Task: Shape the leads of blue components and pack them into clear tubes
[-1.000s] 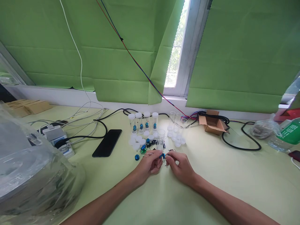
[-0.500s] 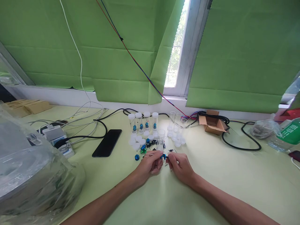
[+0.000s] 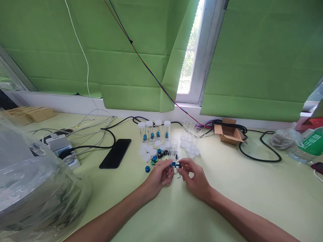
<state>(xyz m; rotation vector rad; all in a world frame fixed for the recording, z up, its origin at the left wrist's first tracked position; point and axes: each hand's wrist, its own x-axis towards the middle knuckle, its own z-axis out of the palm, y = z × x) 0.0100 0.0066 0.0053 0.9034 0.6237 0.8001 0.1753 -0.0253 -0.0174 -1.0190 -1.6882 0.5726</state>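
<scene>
My left hand [image 3: 162,173] pinches a small blue metal fitting [image 3: 173,164] between thumb and fingers, and a thin pale wire or rod sticks out to its left. From the right end of this fitting a black stem-like part [image 3: 178,165] projects. The fingertips of my right hand [image 3: 193,174] close on that black part's outer end. Just behind the hands stands an open clear tube [image 3: 173,148]. Loose blue pieces [image 3: 147,169], green pieces and black pieces [image 3: 165,153] lie beside my left hand. A small hex key [image 3: 179,176] rests between the hands.
Several capped tubes [image 3: 149,132] with blue parts inside stand at the back. White caps [image 3: 146,157] lie before them; open clear tubes [image 3: 185,129] stand to the right. A phone [image 3: 115,153], power strip [image 3: 72,161], cardboard box [image 3: 230,134], cables and a plastic-wrapped object [image 3: 37,188] surround them.
My right hand has shifted slightly up, its fingers spread a little more around the black part. More of the blue fitting and black stem now shows. My left hand has barely moved.
</scene>
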